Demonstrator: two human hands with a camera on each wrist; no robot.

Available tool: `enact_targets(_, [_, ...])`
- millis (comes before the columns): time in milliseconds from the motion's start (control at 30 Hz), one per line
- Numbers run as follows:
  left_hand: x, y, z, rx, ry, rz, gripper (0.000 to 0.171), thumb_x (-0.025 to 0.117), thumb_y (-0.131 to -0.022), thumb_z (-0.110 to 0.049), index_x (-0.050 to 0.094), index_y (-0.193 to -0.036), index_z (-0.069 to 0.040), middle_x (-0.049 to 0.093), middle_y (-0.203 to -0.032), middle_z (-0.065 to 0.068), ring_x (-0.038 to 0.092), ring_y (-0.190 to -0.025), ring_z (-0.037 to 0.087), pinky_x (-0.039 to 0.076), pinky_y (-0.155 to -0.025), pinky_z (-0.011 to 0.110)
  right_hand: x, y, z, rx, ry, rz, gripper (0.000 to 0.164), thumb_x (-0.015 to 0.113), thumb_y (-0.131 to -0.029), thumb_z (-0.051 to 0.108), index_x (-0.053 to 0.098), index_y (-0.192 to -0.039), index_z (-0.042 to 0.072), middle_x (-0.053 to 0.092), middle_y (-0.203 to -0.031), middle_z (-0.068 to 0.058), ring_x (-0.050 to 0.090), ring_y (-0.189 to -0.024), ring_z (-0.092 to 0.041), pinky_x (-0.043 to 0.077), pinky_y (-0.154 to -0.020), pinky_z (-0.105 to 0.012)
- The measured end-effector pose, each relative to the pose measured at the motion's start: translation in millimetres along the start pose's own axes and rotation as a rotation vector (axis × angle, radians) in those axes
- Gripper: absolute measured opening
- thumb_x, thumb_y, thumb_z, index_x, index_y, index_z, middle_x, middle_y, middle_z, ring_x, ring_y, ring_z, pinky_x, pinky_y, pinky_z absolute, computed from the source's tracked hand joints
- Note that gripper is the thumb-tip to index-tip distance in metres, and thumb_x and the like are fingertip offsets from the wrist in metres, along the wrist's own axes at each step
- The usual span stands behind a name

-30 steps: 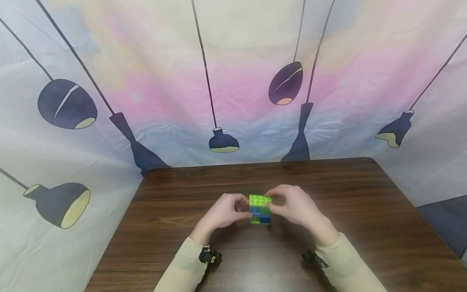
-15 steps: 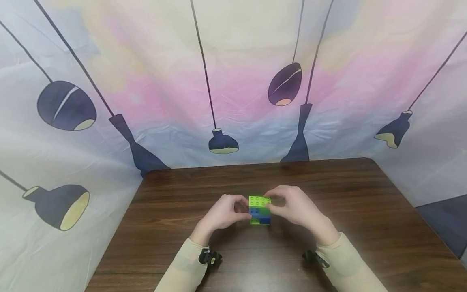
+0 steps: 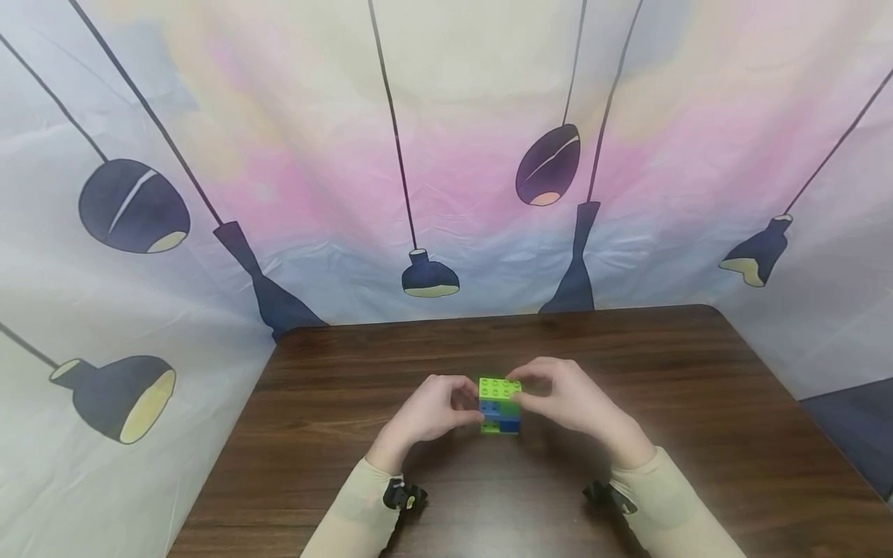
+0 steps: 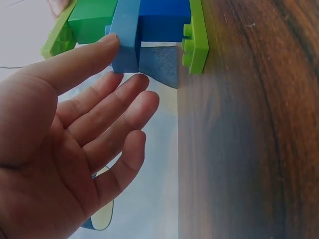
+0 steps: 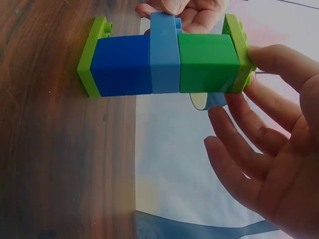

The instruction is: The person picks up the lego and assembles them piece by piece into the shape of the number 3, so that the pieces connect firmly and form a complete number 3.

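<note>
A small tower of toy building bricks stands on the table between my hands. At its base is a lime plate [image 5: 90, 62], with a dark blue brick [image 5: 122, 65] on the right part of it. Above lies a light blue brick [image 5: 165, 59], then a green brick [image 5: 207, 63] on the right side. A lime studded plate [image 3: 497, 385] tops the tower. My left hand [image 3: 434, 407] pinches the left end of the light blue brick, thumb in front and fingers behind. My right hand [image 3: 567, 394] holds the top plate's right end between thumb and fingers.
The brown wood-grain table [image 3: 335, 403] reaches back to a hanging cloth [image 3: 335, 194] printed with lamps. A small dark camera sits on each wrist, such as the left wrist camera [image 3: 405, 494].
</note>
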State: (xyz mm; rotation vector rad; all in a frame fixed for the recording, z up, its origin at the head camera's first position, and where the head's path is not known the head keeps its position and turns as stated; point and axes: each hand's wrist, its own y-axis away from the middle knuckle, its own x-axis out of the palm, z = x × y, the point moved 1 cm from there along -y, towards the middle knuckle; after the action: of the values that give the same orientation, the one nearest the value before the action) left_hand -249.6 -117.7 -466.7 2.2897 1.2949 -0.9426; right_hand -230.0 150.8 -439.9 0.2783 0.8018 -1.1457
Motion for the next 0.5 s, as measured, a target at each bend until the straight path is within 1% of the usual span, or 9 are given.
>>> enact_targets(167, [0.0,0.8,-0.2,0.0,0.0,0.0,0.028,0.088,-0.091,-0.027,0.076,-0.114,-0.016,0.072,-0.093,-0.012,0.067,-0.078,0.01,0.057,-0.066,0.032,1.4,-0.8,-1.6,0.001,0.003,-0.006,0.027,0.086,-0.093,0.029,0.08,-0.119,0.023,0.075,-0.113,0.012,0.07,-0.108,-0.019,0.057,-0.097,-0.049])
enact_targets(367, [-0.3,0.6,-1.1,-0.003,0.0,0.005,0.028,0.088,-0.091,-0.029,0.076,-0.114,-0.017,0.073,-0.095,-0.012,0.067,-0.079,0.01,0.057,-0.069,0.031,3.2,-1.2,5.2,-0.007,0.017,-0.037,0.027,0.085,-0.092,0.022,0.08,-0.117,0.018,0.074,-0.112,0.009,0.07,-0.109,-0.025,0.055,-0.098,-0.052])
enact_targets(500, [-0.1,0.6,-0.6,-0.004,-0.006,0.005,0.028,0.088,-0.091,-0.03,0.075,-0.113,-0.018,0.073,-0.096,-0.012,0.067,-0.079,0.01,0.056,-0.069,0.032,4.8,-1.0,7.9,-0.015,0.057,-0.043,0.026,0.083,-0.092,0.022,0.079,-0.118,0.017,0.074,-0.113,0.008,0.07,-0.11,-0.028,0.055,-0.099,-0.053])
